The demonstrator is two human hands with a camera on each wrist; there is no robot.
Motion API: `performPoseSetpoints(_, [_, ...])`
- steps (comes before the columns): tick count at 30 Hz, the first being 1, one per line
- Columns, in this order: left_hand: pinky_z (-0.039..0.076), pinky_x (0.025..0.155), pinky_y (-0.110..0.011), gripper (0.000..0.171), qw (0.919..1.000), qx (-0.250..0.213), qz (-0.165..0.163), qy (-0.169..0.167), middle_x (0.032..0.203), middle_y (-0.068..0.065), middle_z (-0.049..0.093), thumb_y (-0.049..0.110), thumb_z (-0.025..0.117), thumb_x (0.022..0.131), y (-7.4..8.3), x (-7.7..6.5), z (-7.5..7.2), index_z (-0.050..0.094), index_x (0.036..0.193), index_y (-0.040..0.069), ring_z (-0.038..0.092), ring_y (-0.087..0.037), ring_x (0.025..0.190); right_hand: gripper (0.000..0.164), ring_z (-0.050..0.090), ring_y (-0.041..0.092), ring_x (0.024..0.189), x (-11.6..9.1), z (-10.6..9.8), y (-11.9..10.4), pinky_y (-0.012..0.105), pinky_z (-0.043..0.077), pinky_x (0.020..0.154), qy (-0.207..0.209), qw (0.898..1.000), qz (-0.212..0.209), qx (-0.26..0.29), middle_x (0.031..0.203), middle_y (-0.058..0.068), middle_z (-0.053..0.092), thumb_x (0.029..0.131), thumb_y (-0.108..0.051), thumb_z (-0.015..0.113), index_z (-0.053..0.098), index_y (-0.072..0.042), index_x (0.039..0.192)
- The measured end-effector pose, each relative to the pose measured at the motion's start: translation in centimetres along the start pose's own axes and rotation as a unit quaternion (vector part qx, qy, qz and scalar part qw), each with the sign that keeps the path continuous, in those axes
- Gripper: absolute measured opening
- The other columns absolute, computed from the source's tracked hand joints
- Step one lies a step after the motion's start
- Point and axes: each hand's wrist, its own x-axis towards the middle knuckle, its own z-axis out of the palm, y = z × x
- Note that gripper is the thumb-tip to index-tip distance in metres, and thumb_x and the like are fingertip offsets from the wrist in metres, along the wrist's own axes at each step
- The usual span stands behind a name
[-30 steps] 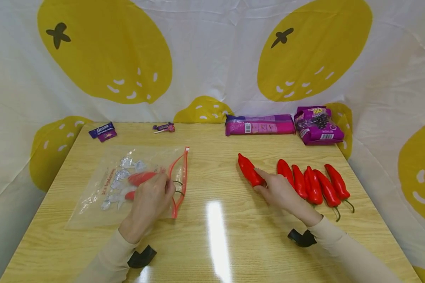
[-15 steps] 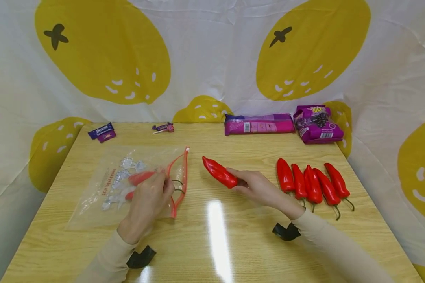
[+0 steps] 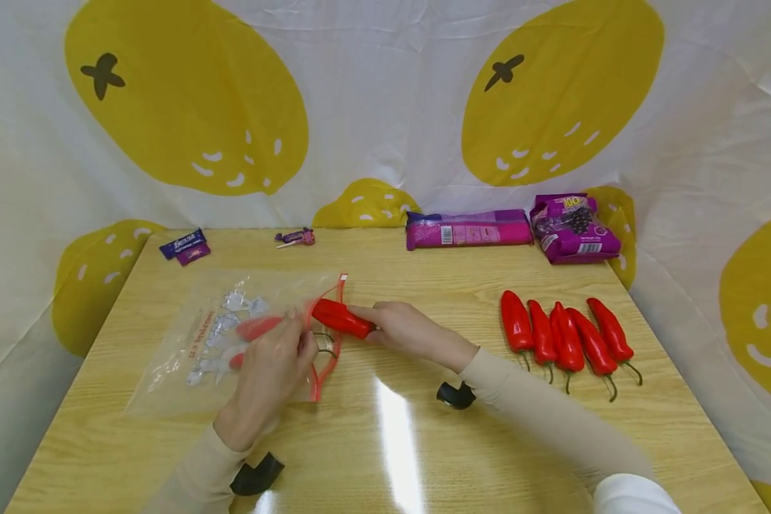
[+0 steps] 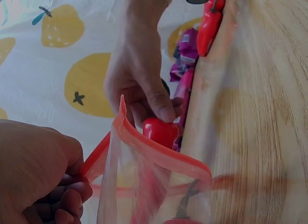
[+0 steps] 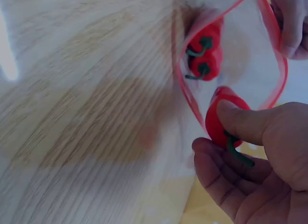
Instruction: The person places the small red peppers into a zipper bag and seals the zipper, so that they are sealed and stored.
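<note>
My left hand [image 3: 271, 371] pinches the upper edge of a clear zip bag [image 3: 167, 371] with a red zip strip, holding its mouth apart. Two red peppers [image 5: 206, 48] lie inside the bag, their green stems toward the opening. Between thumb and fingers, my right hand [image 3: 411, 334] grips another red pepper [image 3: 340, 318] near its stem end. The pepper's tip points left, into the bag's mouth. In the right wrist view its green stem [image 5: 238, 154] sticks out toward the palm.
Several red peppers [image 3: 567, 339] lie in a row at the table's right. Along the back are a long purple packet [image 3: 469, 230], a purple bag with a grape picture [image 3: 575, 228], a lollipop [image 3: 305, 236] and small wrapped sweets [image 3: 186, 246]. A patterned cloth hangs behind.
My right hand has carried the pepper leftward from beside the row to the bag's mouth. The left hand has stayed at the bag's edge.
</note>
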Motion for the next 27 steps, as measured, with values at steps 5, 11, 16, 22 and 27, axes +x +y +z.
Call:
performPoseSetpoints(5, [0.034,0.042,-0.018,0.011,0.9999,0.002,0.012,0.006,0.059,0.003,0.044,0.005,0.062,0.077,0.0,-0.1,0.1,0.053,0.07,0.006,0.035,-0.008,0.048,0.049,0.05,0.012,0.065,2.0,1.0,-0.7,0.024,0.043,0.063,0.018,0.999,-0.019,-0.036,0.076,0.001,0.058,0.085,-0.022,0.064,0.05,-0.016,0.132])
performPoseSetpoints(11, [0.034,0.042,-0.017,0.012,0.9999,0.005,0.012,-0.006,0.059,0.003,0.042,0.005,0.063,0.076,0.1,-0.3,0.1,0.053,0.069,0.006,0.034,-0.007,0.048,0.034,0.06,0.011,0.073,3.6,2.6,-1.0,0.026,0.048,0.07,0.069,0.997,-0.029,-0.028,0.085,0.001,0.066,0.085,-0.019,0.065,0.057,-0.013,0.117])
performPoseSetpoints(16, [0.032,0.042,-0.017,0.012,0.9998,0.01,0.017,-0.007,0.058,0.003,0.042,0.005,0.063,0.076,0.1,-0.4,0.2,0.053,0.07,0.005,0.034,-0.006,0.047,0.024,0.058,0.009,0.065,4.2,3.4,-1.4,0.025,0.046,0.061,0.11,0.993,-0.022,-0.029,0.077,-0.002,0.065,0.083,-0.024,0.067,0.056,-0.011,0.101])
performPoseSetpoints(22, [0.03,0.041,-0.017,0.012,0.9998,0.003,0.015,-0.01,0.058,0.004,0.04,0.006,0.064,0.076,0.2,-0.3,0.3,0.053,0.07,0.005,0.033,-0.006,0.047,0.015,0.058,0.009,0.068,4.8,3.9,-1.9,0.023,0.047,0.063,0.138,0.99,-0.021,-0.023,0.08,-0.003,0.064,0.083,-0.017,0.065,0.059,-0.012,0.096])
performPoseSetpoints(27, [0.029,0.042,-0.017,0.012,0.9998,0.003,0.016,-0.012,0.057,0.005,0.039,0.006,0.064,0.076,0.3,-0.2,0.2,0.054,0.07,0.005,0.032,-0.006,0.047,0.011,0.056,0.01,0.065,5.1,4.1,-2.3,0.026,0.048,0.06,0.163,0.985,-0.034,-0.036,0.074,-0.002,0.059,0.084,-0.01,0.061,0.057,-0.011,0.093])
